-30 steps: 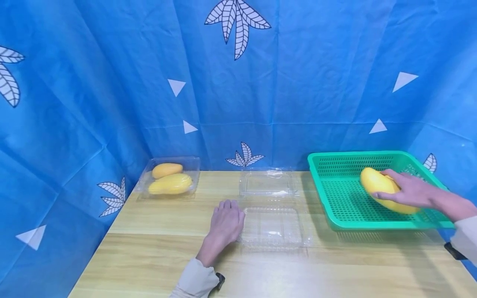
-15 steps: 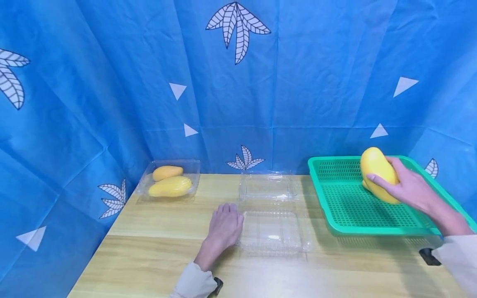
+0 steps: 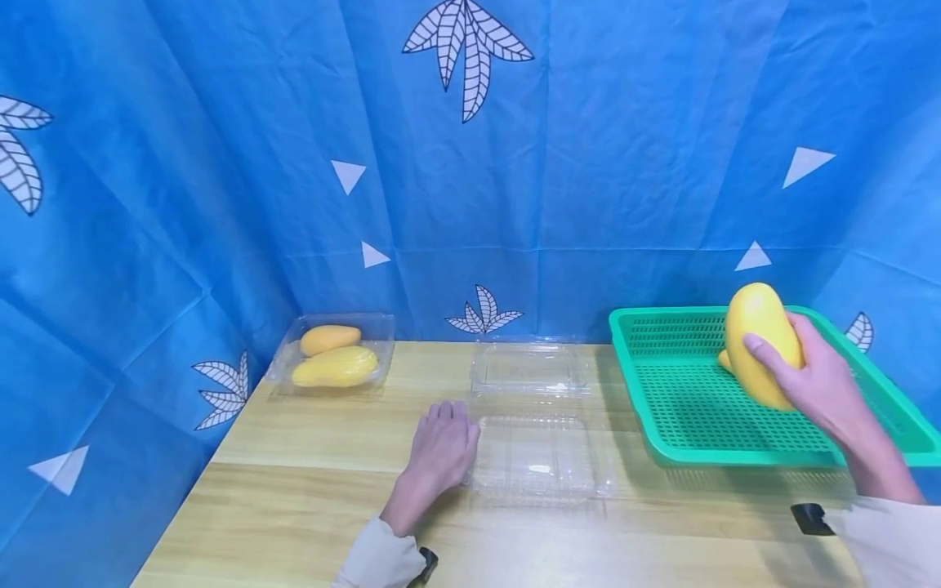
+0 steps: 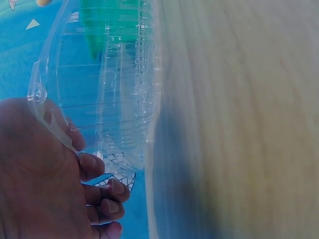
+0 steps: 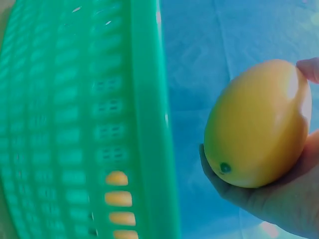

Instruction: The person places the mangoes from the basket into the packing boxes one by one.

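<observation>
In the head view my right hand (image 3: 819, 380) grips a large yellow mango (image 3: 760, 343), raised over the green basket (image 3: 706, 456). The right wrist view shows the fingers and thumb around the mango (image 5: 259, 124), its dark stem spot facing the camera. My left hand (image 3: 441, 445) stays on the table at the left edge of an opened clear plastic box (image 3: 537, 457). In the left wrist view, the left hand's fingers (image 4: 92, 167) are curled at the box rim (image 4: 55, 129), thumb and forefinger pinching its corner.
Another clear box (image 3: 382, 327) at the back left holds two yellow fruits (image 3: 334, 367). A further yellow fruit (image 3: 724, 361) lies in the basket, partly hidden by the held mango. A blue patterned curtain (image 3: 625, 163) closes off the back and sides of the wooden table (image 3: 294, 506).
My right hand has lifted the mango up out of the basket and turned it more upright, uncovering part of another yellow fruit. The left hand has barely moved at the box.
</observation>
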Available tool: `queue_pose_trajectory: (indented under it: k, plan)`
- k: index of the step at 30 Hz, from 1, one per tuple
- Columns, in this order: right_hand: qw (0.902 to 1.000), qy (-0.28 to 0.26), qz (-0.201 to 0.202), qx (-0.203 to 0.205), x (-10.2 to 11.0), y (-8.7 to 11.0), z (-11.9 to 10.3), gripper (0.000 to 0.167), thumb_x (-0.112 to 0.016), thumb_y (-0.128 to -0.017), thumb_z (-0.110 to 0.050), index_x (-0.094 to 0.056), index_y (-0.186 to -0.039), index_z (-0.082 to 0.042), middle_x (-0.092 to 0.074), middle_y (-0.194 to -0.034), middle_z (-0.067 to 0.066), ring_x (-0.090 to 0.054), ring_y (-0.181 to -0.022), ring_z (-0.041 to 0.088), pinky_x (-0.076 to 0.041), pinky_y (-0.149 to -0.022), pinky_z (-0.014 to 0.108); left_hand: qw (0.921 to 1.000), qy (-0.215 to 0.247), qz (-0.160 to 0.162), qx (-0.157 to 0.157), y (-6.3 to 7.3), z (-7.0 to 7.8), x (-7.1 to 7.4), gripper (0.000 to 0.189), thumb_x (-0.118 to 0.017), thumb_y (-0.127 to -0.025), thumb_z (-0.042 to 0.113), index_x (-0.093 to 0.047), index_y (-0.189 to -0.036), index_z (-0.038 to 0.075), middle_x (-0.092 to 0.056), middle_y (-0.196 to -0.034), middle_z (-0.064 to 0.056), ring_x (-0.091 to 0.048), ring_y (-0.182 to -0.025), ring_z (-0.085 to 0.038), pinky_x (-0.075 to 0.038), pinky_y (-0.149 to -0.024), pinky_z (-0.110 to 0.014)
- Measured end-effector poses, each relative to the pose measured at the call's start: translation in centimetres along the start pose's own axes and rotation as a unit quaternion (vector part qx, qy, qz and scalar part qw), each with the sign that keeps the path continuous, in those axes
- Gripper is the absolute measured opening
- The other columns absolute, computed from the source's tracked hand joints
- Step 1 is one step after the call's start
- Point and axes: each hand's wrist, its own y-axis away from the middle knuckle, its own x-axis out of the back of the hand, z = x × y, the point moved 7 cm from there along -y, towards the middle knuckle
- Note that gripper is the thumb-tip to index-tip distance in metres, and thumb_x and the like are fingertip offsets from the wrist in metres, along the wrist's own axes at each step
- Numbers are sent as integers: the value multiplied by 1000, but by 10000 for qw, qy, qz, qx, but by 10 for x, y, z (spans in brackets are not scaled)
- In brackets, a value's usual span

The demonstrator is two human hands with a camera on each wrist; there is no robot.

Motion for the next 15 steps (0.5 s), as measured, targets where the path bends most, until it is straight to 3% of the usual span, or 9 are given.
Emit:
queue_pose_trajectory:
  k: [5,15]
  plan:
    - [9988,-391,287,53,2,5,-4,73,-57,-102,-33,-22,-162,-10,-52,-118,27,-53,-72,5,-43,-54,31,10000,11,3,-4,-1,0,-1,23,-40,-105,20,-41,-84,10,-39,-79,-6,-37,-75,-24,-34,-70,-35]
    - [9967,-672,441,117,3,16,-7,68,-52,-104,-30,-20,-163,-22,-50,-127,39,-57,-63,5,-44,-49,32,10000,-70,0,-6,0,1,-2,24,-40,-105,20,-41,-83,10,-39,-78,-6,-36,-74,-23,-34,-69,-34]
